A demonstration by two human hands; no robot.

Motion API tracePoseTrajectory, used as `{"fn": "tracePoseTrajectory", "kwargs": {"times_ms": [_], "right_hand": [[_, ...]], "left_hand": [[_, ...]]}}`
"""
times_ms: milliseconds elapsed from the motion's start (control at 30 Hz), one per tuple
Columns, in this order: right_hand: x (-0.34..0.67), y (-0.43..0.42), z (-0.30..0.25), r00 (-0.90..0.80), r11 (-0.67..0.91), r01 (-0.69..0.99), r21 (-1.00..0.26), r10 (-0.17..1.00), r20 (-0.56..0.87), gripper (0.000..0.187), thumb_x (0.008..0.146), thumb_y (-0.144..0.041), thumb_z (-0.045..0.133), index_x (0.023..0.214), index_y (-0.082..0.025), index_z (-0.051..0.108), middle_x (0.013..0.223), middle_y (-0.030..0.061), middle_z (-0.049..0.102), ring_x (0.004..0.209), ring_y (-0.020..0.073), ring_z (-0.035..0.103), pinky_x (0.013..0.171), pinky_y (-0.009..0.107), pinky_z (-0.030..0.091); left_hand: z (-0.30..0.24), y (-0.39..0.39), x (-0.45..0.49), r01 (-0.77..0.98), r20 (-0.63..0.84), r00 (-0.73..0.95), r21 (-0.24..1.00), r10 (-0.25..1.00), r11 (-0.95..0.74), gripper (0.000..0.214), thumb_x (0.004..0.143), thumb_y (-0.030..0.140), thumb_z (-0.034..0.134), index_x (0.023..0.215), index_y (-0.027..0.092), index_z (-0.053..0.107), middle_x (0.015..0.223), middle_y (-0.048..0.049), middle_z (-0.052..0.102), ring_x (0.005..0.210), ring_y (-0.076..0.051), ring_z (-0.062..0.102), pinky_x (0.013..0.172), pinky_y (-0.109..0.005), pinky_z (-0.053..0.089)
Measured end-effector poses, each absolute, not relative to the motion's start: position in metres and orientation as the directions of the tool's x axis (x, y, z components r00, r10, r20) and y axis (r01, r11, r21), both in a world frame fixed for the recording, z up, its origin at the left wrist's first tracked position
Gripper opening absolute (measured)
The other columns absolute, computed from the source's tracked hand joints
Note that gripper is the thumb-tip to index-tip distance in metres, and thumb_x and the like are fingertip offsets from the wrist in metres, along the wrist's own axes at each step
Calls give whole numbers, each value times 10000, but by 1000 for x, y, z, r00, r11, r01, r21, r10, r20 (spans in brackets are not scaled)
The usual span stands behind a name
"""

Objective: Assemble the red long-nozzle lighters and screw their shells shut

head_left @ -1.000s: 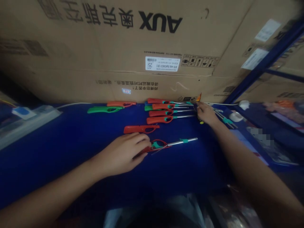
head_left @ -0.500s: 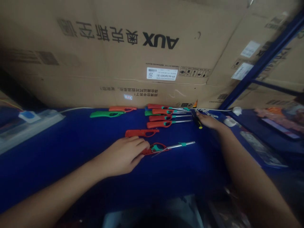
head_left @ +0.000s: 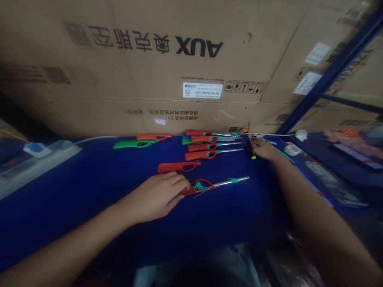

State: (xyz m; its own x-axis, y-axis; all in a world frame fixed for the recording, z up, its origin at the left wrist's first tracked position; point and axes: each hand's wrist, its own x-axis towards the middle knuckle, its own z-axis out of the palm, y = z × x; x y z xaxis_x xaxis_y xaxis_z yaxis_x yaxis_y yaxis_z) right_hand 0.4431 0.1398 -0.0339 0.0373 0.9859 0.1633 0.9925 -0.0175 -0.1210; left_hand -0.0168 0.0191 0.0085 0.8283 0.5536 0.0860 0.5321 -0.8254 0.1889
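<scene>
My left hand (head_left: 161,195) grips the handle end of a red gas lighter (head_left: 189,190), its fingers wrapped round it. The lighter's casing looks opened up, with a teal part and a thin wire showing, and its metal tube (head_left: 224,183) points right. Just beyond my left hand lies a loose red handle shell (head_left: 176,166). My right hand (head_left: 263,148) rests at the far right, its fingers curled down at small metal pieces (head_left: 257,136). Directly left of its fingertips is a screwdriver (head_left: 250,152) with a black and yellow handle. What the right fingers pinch is too small to tell.
Several red lighters (head_left: 200,156) lie in a row near the back. Red (head_left: 151,136) and green (head_left: 131,144) handle shells lie left of them. A large cardboard box (head_left: 134,87) stands behind. A power strip (head_left: 54,159) is at left, a white roll (head_left: 291,150) at right.
My right hand has shifted slightly right, away from the screwdriver handle, with its fingers over the small metal pieces. My left hand keeps its hold on the lighter. The view has shifted a little.
</scene>
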Motion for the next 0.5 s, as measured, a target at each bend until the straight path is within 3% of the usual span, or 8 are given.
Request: {"fn": "tracePoseTrajectory", "kwargs": {"times_ms": [200, 500], "right_hand": [[447, 132, -31, 211, -174, 967, -185, 956, 203, 325, 972, -354, 607, 1244, -175, 605, 1258, 95, 619, 1072, 220, 638, 906, 428, 556], [433, 126, -30, 303, -210, 930, -302, 903, 303, 363, 963, -359, 622, 1267, -163, 588, 1261, 97, 614, 1076, 226, 637, 910, 443, 554]], "left_hand": [[10, 18, -17, 506, 111, 839, 197, 532, -840, 194, 999, 232, 463, 1118, 225, 616, 1097, -46, 654, 1025, -218, 624, 903, -364, 498], [5, 20, -15, 492, 137, 836, 242, 532, -836, 178, 992, 237, 482, 1113, 231, 613, 1112, -41, 663, 1047, -224, 628, 916, -379, 502]]}}
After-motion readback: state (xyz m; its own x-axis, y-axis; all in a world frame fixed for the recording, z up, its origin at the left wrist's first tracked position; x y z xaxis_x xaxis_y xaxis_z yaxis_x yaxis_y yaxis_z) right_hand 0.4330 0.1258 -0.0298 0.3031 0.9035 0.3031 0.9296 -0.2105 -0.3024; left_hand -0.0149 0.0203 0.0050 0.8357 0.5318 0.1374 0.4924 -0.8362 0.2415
